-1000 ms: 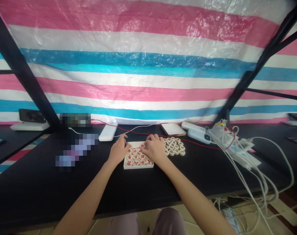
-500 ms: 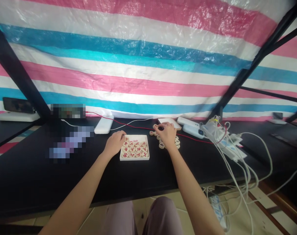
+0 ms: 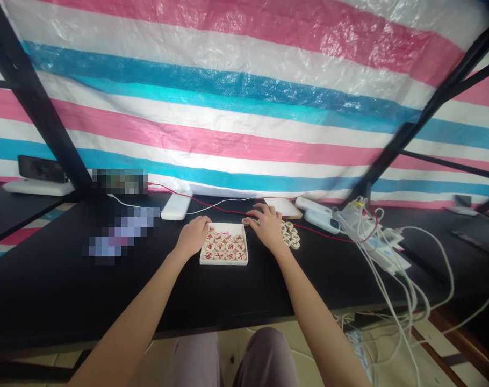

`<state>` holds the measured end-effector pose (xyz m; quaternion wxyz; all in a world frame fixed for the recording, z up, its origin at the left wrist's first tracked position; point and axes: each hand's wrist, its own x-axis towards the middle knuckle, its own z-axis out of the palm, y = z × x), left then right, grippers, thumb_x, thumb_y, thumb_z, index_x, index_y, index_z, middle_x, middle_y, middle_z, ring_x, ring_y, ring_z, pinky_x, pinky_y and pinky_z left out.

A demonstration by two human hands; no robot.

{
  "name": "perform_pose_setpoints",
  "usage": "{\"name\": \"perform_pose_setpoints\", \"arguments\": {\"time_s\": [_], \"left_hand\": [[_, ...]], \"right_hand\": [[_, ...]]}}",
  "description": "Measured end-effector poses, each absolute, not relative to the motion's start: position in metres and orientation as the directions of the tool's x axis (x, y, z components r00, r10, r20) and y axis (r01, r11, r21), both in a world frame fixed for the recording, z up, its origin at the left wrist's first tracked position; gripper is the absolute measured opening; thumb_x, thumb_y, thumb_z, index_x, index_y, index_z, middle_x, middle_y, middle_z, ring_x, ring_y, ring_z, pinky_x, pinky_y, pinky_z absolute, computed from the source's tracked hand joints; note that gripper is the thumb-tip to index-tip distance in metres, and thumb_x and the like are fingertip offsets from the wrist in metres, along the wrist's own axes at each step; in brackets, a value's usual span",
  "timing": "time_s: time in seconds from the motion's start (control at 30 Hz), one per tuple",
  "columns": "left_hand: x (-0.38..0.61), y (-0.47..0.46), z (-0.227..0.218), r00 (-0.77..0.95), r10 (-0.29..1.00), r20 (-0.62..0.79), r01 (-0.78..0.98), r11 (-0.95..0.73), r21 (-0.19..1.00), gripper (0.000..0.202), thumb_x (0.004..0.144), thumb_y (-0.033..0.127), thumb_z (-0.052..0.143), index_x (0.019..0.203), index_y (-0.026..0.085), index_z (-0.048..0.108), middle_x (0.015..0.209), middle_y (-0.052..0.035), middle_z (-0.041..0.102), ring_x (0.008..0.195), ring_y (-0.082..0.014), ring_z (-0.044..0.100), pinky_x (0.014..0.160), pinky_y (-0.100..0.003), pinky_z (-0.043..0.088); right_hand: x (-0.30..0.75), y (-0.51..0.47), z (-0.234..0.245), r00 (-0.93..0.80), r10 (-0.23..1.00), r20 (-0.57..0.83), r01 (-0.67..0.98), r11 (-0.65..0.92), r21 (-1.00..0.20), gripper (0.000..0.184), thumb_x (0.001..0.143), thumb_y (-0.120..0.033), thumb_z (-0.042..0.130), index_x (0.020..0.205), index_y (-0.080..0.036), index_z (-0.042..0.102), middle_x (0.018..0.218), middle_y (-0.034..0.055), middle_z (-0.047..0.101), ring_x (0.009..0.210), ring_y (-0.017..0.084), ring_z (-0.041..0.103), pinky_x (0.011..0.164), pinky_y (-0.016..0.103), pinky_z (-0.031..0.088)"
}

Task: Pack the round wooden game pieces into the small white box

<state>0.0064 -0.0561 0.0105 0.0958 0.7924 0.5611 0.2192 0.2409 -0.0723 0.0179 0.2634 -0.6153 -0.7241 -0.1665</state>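
Observation:
A shallow white tray (image 3: 223, 260) sits mid-table, filled with round wooden chess pieces (image 3: 225, 245) marked in red. My left hand (image 3: 194, 234) rests on the tray's left edge, fingers curled against it. My right hand (image 3: 265, 224) lies palm down just right of the tray, fingers spread over a loose cluster of chess pieces (image 3: 289, 234) on the black table (image 3: 59, 290). One piece (image 3: 245, 221) peeks out by its fingertips.
Behind the tray lie a white power bank (image 3: 176, 205), a red wire, a flat white lid (image 3: 284, 207) and white devices (image 3: 320, 215). A tangle of white cables (image 3: 383, 252) hangs off the right edge. A striped tarp hangs behind black frame poles.
My right hand left the tray, reached back to the loose pieces, then lowered flat onto them. The left hand stayed at the tray's left edge. The camera shifted a little.

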Motion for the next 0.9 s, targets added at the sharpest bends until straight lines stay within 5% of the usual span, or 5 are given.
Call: {"name": "perform_pose_setpoints", "arguments": {"time_s": [0.13,0.37,0.6,0.73,0.9], "left_hand": [[0.006,-0.056,0.010,0.269,0.933,0.239,0.848,-0.347,0.400,0.028,0.089,0.021,0.027,0.095,0.019,0.055,0.099,-0.0049,0.058,0.092,-0.0190,0.055,0.075,-0.029,0.040],[0.003,-0.056,0.010,0.285,0.928,0.239,0.830,-0.364,0.423,0.024,0.085,0.021,0.032,0.092,0.021,0.056,0.098,-0.0037,0.060,0.092,-0.0190,0.055,0.075,-0.028,0.040],[-0.002,-0.057,0.008,0.294,0.911,0.289,0.804,-0.399,0.440,0.020,0.082,0.020,0.038,0.089,0.020,0.057,0.093,-0.0036,0.060,0.090,-0.0184,0.055,0.074,-0.027,0.041],[-0.004,-0.059,0.009,0.268,0.909,0.319,0.815,-0.390,0.428,0.020,0.082,0.021,0.038,0.088,0.021,0.058,0.092,-0.0036,0.060,0.090,-0.0184,0.055,0.074,-0.028,0.041],[-0.002,-0.063,0.013,0.261,0.916,0.304,0.823,-0.376,0.426,0.019,0.082,0.023,0.040,0.087,0.022,0.058,0.093,-0.0023,0.060,0.086,-0.0175,0.056,0.071,-0.027,0.040]], "right_hand": [[0.242,-0.074,0.018,-0.174,0.837,0.519,0.972,0.230,-0.045,0.035,0.089,-0.046,0.040,0.086,-0.031,0.071,0.120,0.0028,0.053,0.107,0.024,0.039,0.084,0.040,0.027],[0.240,-0.075,0.020,-0.171,0.829,0.533,0.965,0.251,-0.082,0.026,0.089,-0.038,0.045,0.094,-0.027,0.068,0.118,0.0041,0.054,0.108,0.023,0.040,0.087,0.040,0.026],[0.229,-0.085,0.027,-0.403,0.836,0.374,0.826,0.508,-0.245,0.021,0.080,-0.040,0.058,0.094,-0.028,0.068,0.099,0.0024,0.055,0.091,0.017,0.045,0.080,0.031,0.034],[0.232,-0.088,0.028,-0.446,0.844,0.297,0.798,0.525,-0.295,0.026,0.076,-0.049,0.060,0.091,-0.030,0.070,0.100,0.0024,0.052,0.094,0.018,0.043,0.084,0.035,0.033],[0.232,-0.086,0.032,-0.471,0.850,0.237,0.780,0.527,-0.337,0.021,0.070,-0.041,0.069,0.088,-0.032,0.070,0.106,0.0018,0.052,0.097,0.019,0.042,0.082,0.035,0.033]]}}
